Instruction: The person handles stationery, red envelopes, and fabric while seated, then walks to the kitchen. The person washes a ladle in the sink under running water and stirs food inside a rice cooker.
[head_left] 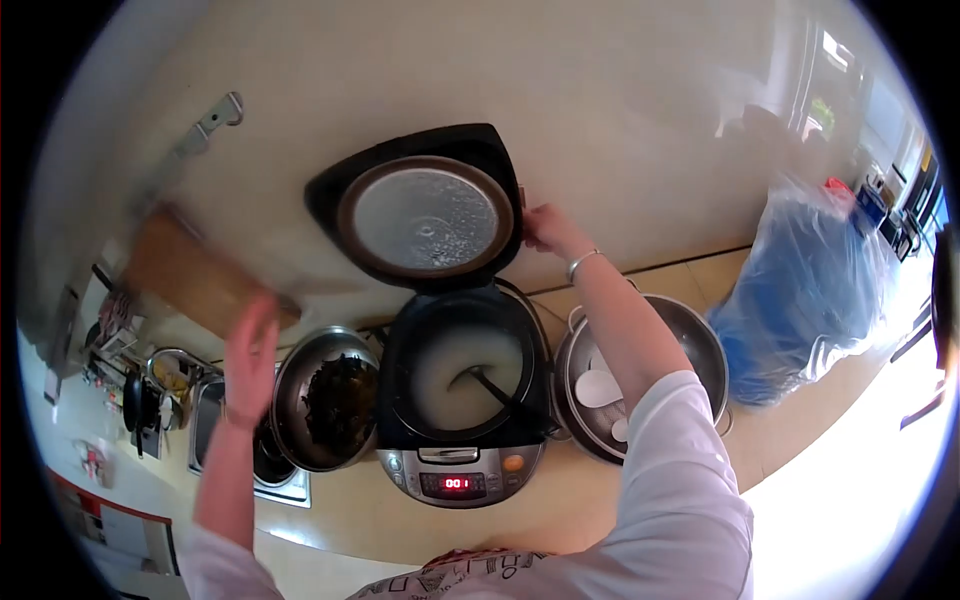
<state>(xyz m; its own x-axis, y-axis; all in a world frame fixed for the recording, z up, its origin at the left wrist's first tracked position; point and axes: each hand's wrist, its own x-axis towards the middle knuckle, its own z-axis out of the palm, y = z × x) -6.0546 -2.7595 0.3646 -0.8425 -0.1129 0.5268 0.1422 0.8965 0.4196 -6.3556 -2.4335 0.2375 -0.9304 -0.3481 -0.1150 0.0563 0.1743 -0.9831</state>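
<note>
An open rice cooker (461, 474) stands in the middle, its lid (425, 220) raised against the wall and wet inside. Cloudy whitish liquid (440, 365) fills the pot, and a dark ladle (490, 385) rests in it. My right hand (552, 230) is at the wall beside the lid's right edge, fingers curled; what they hold is hidden. My left hand (252, 350) hovers with fingers stretched out, slightly blurred, close to a steel bowl (290, 400) of dark leafy greens (342, 400). It holds nothing I can see.
Right of the cooker sits a steel pot (705, 350) with a white spoon (598, 389) in it. Beyond it stands a blue plastic bag (790, 310). A wooden board (195, 270) leans on the wall at left, below a hanging knife (212, 122). A sink (207, 410) lies left.
</note>
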